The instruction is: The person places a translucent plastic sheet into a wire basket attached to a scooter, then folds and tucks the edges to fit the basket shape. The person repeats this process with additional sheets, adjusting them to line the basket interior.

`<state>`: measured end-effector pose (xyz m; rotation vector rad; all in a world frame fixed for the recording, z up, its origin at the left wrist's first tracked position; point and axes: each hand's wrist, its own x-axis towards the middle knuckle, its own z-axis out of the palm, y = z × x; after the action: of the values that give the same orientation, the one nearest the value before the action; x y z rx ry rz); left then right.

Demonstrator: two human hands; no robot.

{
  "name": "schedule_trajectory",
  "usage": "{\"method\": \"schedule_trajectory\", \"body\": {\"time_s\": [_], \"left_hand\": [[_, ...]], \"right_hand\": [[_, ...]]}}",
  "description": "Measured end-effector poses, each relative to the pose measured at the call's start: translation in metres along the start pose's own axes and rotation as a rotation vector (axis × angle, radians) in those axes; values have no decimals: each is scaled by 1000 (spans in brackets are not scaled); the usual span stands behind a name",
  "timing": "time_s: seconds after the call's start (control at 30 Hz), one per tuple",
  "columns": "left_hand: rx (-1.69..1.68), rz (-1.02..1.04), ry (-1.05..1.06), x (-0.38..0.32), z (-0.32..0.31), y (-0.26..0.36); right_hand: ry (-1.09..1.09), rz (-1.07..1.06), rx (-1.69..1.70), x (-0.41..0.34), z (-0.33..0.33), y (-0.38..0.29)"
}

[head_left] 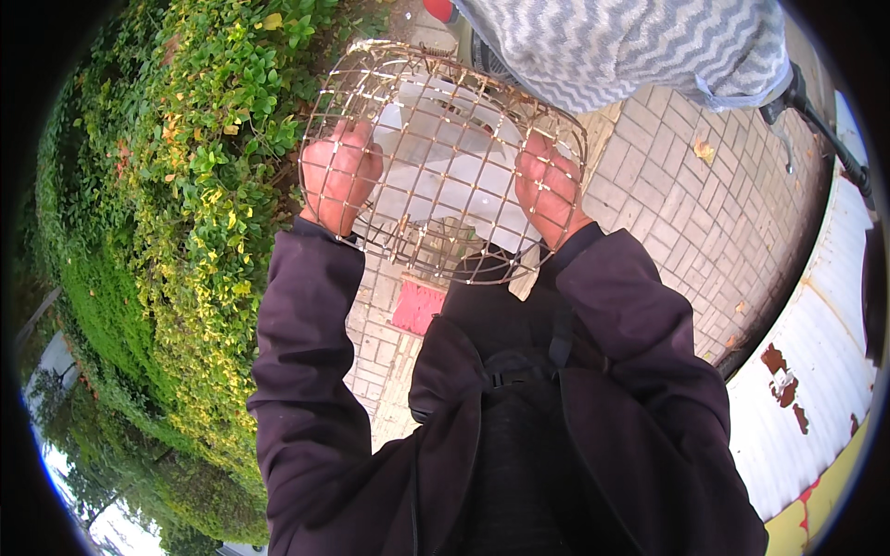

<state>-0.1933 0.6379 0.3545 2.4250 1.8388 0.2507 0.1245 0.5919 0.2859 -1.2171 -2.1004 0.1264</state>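
A rusty wire basket is raised in front of me, its welded grid facing up and a small coil spring at its far edge. Through the grid my left hand shows as a closed fist at the basket's left side. My right hand is closed at the right side, also under the wires. Both appear to grip the basket, though the wires partly cover the fingers. Between the hands, behind the mesh, is a whitish translucent sheet; its contact with the fingers is unclear.
A dense green and yellow hedge runs along the left. Grey-white zigzag fabric covers a vehicle with a black lever ahead. A red mat-like piece lies on the brick paving. A white corrugated panel with rust stands at right.
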Motion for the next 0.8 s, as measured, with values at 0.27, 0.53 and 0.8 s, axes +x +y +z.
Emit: {"method": "schedule_trajectory", "body": {"time_s": [0.27,0.53,0.8], "left_hand": [[35,13,-42,0,3,0],[37,107,-49,-5,3,-1],[13,233,-42,-9,-5,0]], "right_hand": [[-148,133,95,20,-15,-7],[-253,468,394,1,-4,-2],[-396,467,388,-7,-7,5]]}}
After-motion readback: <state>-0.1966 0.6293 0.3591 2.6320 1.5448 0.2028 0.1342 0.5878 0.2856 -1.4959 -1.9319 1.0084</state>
